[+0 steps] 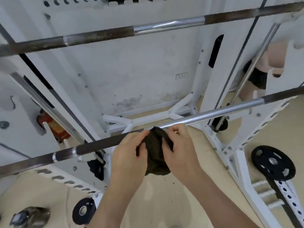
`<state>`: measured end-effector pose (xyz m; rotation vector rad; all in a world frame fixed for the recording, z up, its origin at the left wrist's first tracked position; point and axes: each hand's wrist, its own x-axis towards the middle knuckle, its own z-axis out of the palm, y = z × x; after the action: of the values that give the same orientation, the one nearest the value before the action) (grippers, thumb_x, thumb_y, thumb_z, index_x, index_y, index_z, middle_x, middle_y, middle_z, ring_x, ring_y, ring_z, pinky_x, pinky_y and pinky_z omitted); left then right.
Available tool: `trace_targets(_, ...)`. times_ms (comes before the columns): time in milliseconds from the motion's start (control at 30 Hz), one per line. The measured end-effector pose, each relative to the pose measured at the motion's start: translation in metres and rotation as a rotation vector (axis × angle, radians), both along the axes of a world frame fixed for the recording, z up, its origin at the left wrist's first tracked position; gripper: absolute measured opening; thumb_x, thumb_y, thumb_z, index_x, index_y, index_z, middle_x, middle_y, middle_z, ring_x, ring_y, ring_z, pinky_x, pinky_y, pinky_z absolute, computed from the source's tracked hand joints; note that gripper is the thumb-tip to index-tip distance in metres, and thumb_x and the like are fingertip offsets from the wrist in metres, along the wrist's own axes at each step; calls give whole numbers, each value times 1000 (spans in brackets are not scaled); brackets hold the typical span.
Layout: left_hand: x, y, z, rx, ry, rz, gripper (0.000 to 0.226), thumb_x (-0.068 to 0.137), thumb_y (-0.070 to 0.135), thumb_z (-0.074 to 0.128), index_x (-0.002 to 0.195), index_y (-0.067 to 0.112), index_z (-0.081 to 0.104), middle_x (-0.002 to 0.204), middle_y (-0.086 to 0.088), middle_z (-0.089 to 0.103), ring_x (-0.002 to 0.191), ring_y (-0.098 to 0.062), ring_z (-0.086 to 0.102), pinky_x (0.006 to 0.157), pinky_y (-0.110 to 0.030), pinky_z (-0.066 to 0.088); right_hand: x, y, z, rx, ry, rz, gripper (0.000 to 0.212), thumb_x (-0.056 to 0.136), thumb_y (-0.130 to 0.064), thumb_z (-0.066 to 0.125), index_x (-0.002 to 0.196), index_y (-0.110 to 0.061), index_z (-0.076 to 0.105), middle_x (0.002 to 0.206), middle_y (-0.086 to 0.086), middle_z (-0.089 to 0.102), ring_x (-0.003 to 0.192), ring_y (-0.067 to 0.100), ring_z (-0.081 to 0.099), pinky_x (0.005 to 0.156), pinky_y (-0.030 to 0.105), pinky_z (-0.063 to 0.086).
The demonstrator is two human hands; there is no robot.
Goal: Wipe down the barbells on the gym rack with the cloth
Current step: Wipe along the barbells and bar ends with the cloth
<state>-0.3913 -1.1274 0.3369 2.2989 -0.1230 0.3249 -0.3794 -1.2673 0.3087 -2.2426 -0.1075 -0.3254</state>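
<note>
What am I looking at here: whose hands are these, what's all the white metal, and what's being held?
This is one picture, taken by a camera worn on a person's head, looking down at their own two bare hands. The white metal is a gym rack carrying two bars for weightlifting: an upper barbell and a lower barbell. The left hand and right hand both grip a dark cloth bunched at the lower barbell, ready to wipe it. A black weight plate sits low on the right.

lower barbell [98,143]: mid-span hidden under cloth [156,155], ends off-frame | upper barbell [98,35]: ends off-frame | floor object [31,217] bottom-left: blurred, unidentifiable
</note>
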Motion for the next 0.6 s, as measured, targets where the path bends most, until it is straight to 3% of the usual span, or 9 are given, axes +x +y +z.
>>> trace_targets(167,5,-24,-3,78,61,-76,40,89,0,58,119,26,67,102,31,55,97,17,49,84,5,29,-12,-16,-6,116,15,89,35,95,-24,51,130,-29,55,107,-11,37,94,0,48,83,11,44)
trace_targets(267,11,-25,-1,206,4,-49,32,92,10,59,118,26,68,102,25,55,92,12,44,84,4,29,-13,-25,-10,38,-11,111,40,97,-31,46,136,-28,48,109,-8,36,95,3,46,85,16,45)
trace_targets(400,21,-17,-5,319,-113,37,25,89,9,64,110,19,73,95,12,61,83,5,45,72,-11,35,-2,-21,-18,-191,-173,34,42,95,-31,39,133,-23,55,101,-1,45,90,15,43,72,35,45)
trace_targets(500,33,-2,-19,428,-160,47,22,84,7,70,104,14,75,89,1,62,76,-14,54,67,-21,37,9,-12,-28,-226,-228,-66,39,91,-28,44,125,-21,63,89,-4,43,78,14,41,63,29,39)
trace_targets(600,43,15,-33,481,-118,110,18,91,22,62,101,13,74,86,2,53,78,-13,42,63,-20,29,22,-4,-31,-48,-192,-122,20,93,-17,58,110,-14,68,85,-8,43,63,9,44,54,21,44)
